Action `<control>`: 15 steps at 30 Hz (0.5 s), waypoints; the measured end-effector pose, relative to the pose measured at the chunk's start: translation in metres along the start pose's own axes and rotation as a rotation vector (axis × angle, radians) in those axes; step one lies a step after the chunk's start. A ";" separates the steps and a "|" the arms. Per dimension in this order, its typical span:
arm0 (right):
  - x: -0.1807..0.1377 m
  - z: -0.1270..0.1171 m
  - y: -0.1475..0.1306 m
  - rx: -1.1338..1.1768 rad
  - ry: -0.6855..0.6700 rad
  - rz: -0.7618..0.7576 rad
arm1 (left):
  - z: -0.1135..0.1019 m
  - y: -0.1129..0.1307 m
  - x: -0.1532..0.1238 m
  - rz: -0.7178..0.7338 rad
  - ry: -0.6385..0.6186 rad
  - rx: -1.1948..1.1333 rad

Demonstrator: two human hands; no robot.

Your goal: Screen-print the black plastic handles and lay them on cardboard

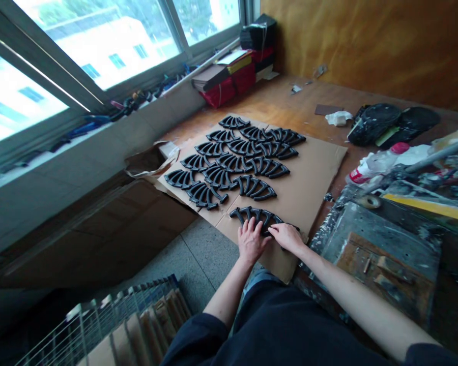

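The near piece (266, 218) lies on the cardboard (313, 173), toward the end closest to the person, apart from the other pieces (232, 162) fanned out beyond. The left hand (251, 240) rests on it, fingers spread; the right hand (286, 237) has bent fingers at its near side, and whether they grip cannot be told. Light, even pressure from the left should keep it from sliding while the right works. The pieces look glossy black, with curved ribs and open gaps; the cardboard is matte brown, the tabletop (309, 101) wood-coloured and scuffed
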State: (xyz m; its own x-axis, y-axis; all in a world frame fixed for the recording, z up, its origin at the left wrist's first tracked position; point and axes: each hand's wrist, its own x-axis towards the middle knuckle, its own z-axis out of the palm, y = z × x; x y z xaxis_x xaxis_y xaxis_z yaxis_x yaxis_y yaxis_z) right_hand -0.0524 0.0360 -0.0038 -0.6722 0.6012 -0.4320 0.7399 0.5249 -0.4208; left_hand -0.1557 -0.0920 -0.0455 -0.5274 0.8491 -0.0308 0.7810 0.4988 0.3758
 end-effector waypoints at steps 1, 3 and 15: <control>0.001 0.002 0.000 0.010 -0.008 -0.017 | 0.006 0.003 0.000 -0.006 -0.011 -0.007; 0.004 0.006 0.003 0.031 -0.021 -0.043 | 0.016 0.004 0.004 -0.021 -0.018 -0.006; -0.005 0.022 -0.028 0.154 -0.193 -0.170 | -0.028 -0.094 0.064 0.533 -0.269 0.045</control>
State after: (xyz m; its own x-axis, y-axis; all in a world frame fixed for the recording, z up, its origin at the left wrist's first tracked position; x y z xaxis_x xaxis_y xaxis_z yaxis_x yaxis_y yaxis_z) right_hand -0.0704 0.0057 -0.0075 -0.7897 0.3788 -0.4826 0.6133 0.5020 -0.6098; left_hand -0.2721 -0.0896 -0.0565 0.0401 0.9956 -0.0845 0.9312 -0.0065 0.3644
